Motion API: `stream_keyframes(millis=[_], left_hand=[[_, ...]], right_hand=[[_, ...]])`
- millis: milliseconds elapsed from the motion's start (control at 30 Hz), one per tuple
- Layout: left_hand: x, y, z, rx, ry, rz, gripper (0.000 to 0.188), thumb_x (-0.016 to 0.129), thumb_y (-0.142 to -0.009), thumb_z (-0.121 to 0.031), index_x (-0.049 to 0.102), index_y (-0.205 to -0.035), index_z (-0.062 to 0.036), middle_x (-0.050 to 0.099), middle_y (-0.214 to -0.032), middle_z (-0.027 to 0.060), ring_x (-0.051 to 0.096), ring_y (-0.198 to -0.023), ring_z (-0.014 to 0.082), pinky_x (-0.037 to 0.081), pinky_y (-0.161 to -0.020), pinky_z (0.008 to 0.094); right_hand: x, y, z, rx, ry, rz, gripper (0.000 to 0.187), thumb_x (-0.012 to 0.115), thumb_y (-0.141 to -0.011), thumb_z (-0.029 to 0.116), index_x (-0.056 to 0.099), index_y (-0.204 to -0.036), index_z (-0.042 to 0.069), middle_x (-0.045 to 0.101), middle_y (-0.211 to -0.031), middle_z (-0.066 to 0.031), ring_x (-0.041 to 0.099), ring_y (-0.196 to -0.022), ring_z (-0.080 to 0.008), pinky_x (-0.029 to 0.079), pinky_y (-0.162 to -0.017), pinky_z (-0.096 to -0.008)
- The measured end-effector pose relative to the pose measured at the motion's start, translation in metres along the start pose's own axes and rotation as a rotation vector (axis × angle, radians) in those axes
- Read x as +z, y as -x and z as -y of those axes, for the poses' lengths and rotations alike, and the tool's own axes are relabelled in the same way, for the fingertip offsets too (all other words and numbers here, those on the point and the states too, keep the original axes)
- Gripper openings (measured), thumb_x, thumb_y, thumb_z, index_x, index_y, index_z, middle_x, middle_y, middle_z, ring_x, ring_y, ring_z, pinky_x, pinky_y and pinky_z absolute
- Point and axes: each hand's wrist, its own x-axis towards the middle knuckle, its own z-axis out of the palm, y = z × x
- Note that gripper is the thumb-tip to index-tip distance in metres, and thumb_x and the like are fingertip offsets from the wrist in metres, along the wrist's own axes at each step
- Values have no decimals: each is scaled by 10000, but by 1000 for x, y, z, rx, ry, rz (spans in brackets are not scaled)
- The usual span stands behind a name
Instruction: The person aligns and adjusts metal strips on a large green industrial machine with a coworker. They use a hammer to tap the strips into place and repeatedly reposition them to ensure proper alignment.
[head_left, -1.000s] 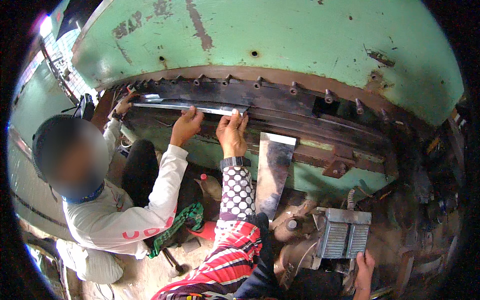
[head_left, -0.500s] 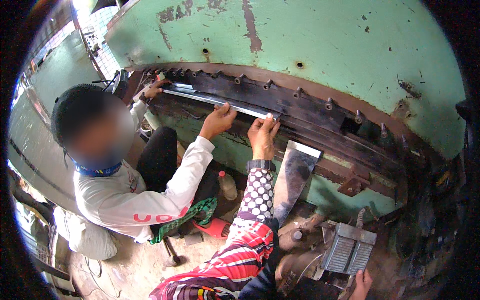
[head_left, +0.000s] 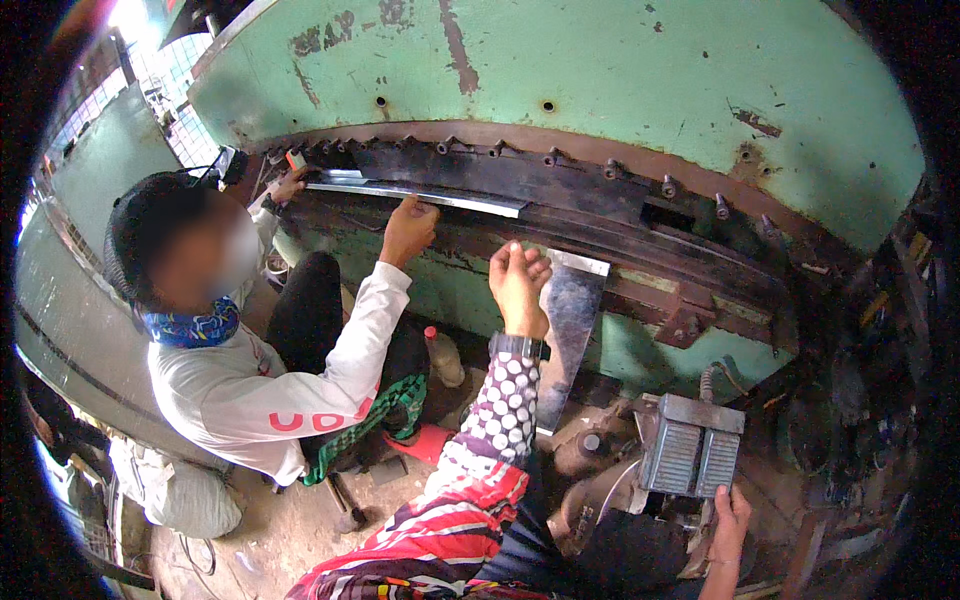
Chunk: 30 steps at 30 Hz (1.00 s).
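My left hand (head_left: pixel 520 290), in a dotted cuff and dark wristband, hangs just below the press brake's (head_left: pixel 640 225) dark die, apart from the metal. Its fingers are curled with nothing visible in them. Beyond it, a long narrow sheet-metal strip (head_left: pixel 455 201) lies along the die. A co-worker at the left supports it with one hand (head_left: pixel 408 232) near its middle and the other (head_left: pixel 288 186) at its far left end. At the lower right, my right hand (head_left: pixel 730 525) grips the near right corner of a grey double foot pedal (head_left: pixel 690 448); part of its grip is hidden.
A wider metal sheet (head_left: pixel 575 320) leans against the machine beside my left forearm. On the floor are a bottle with a red cap (head_left: pixel 445 357), a hammer (head_left: pixel 347 508) and a white sack (head_left: pixel 185 490). The co-worker (head_left: pixel 240 400) sits close on the left.
My left hand has let go of the strip's right end and drawn back toward me, fingers curling. My right hand stays at the pedal. The co-worker still holds the strip.
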Motion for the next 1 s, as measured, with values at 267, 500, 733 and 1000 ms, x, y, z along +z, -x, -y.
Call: stream_keyframes(millis=[267,500,733,1000], left_hand=[[-9,48,9,-64,-120,36,356,583,-1039,-231,511,-1329,-38,668,-1121,174,701,-875,292,585,-792,408],[5,53,13,-138,-103,39,222,578,-1046,-209,518,-1224,-89,657,-1059,103,678,-807,205,560,-695,329],[4,47,16,-137,-67,50,232,578,-1047,-206,511,-1229,-79,650,-1044,100,658,-748,180,548,-660,315],[7,43,22,-145,-49,60,203,576,-1048,-193,524,-1211,-84,652,-1016,90,660,-751,181,546,-651,318]], right_hand=[[13,11,38,35,83,-26,454,644,-1006,369,679,-1201,-39,655,-1052,-41,567,-1008,-157,438,-948,-322],[3,-23,-23,-38,-24,-3,321,631,-1022,262,689,-1164,-20,685,-1049,-21,564,-949,-114,444,-908,-293],[7,-14,1,-59,28,40,331,646,-1016,273,688,-1145,-29,682,-1044,-19,560,-944,-115,446,-892,-291],[8,-18,-8,-45,-27,4,337,622,-1033,279,671,-1163,-27,671,-1060,-22,554,-970,-124,441,-911,-299]])
